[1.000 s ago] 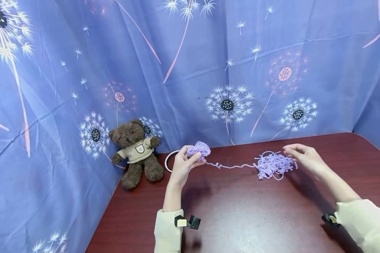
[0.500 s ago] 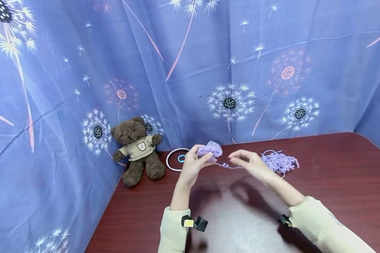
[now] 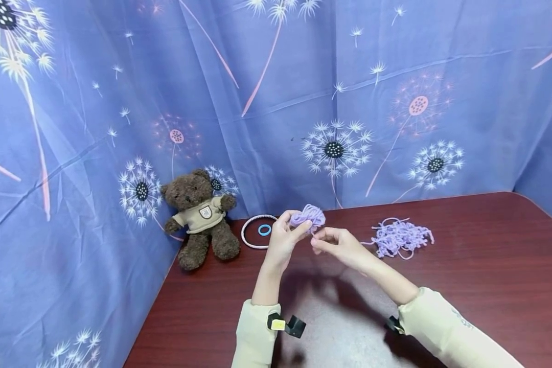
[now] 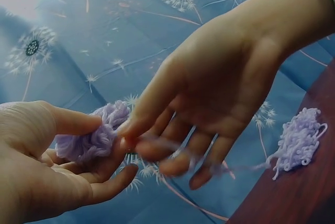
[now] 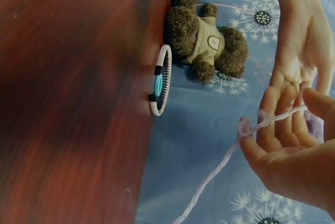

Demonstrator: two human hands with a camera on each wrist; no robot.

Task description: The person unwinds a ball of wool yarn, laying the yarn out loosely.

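Observation:
My left hand (image 3: 282,244) grips a small bundle of lilac yarn (image 3: 309,216), its thumb lying across the coils. Close against it, my right hand (image 3: 345,248) pinches the yarn strand between thumb and forefinger, as the left wrist view shows. In the right wrist view the strand (image 5: 212,174) runs across the other fingers and away from the hands. It leads to a loose, tangled heap of lilac yarn (image 3: 400,237) on the table to the right.
A brown teddy bear (image 3: 197,217) in a beige top sits at the back left of the table (image 3: 478,255). Beside it lie a white hoop (image 3: 245,236) and a small blue ring (image 3: 264,230). A blue dandelion-print curtain (image 3: 276,148) hangs behind.
My right hand has come left from the yarn heap to the bundle and now pinches the strand there. The left hand, still holding the bundle, has shifted slightly right.

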